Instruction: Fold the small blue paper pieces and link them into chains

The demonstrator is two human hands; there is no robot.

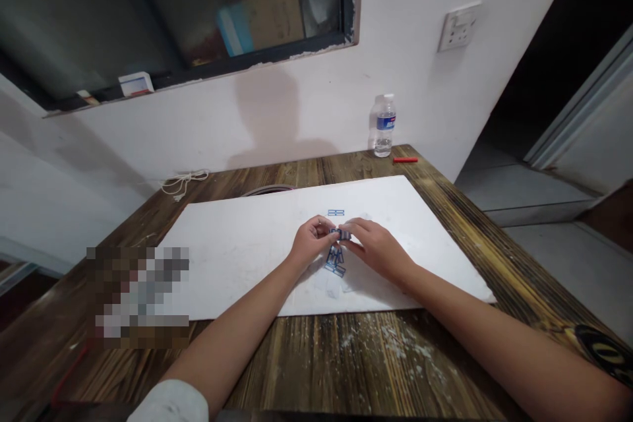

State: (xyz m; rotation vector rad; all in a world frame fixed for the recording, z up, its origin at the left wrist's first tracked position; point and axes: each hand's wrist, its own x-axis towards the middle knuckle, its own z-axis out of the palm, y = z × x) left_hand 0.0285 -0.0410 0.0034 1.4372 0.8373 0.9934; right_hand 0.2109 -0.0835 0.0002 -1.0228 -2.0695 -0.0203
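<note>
Your two hands meet over the middle of a white sheet (pixel 237 250) laid across a dark wooden tabletop (pixel 321 349). Your left hand (pixel 311 241) and your right hand (pixel 373 244) come in from either side, fingertips drawn together, and both pinch the same small blue piece (pixel 341 234) between them. It sits just above the sheet, at the centre of the scene. What kind of part it is cannot be told at this size.

Directly on the near side of your hands, a small cluster of blue pieces (pixel 335 262) lies on the sheet, partly hidden by your fingers. One more blue piece (pixel 336 212) lies alone on the sheet just beyond your hands.

At the far right corner of the tabletop a clear water bottle (pixel 384 125) stands upright against the wall, with a red pen (pixel 405 159) lying just to its right. A white cord (pixel 184 181) lies coiled at the far left edge. White specks dust the bare wood near you. A wall socket (pixel 459 26) is mounted high on the right, and a dark-framed window (pixel 198 6) fills the wall at the upper left.
</note>
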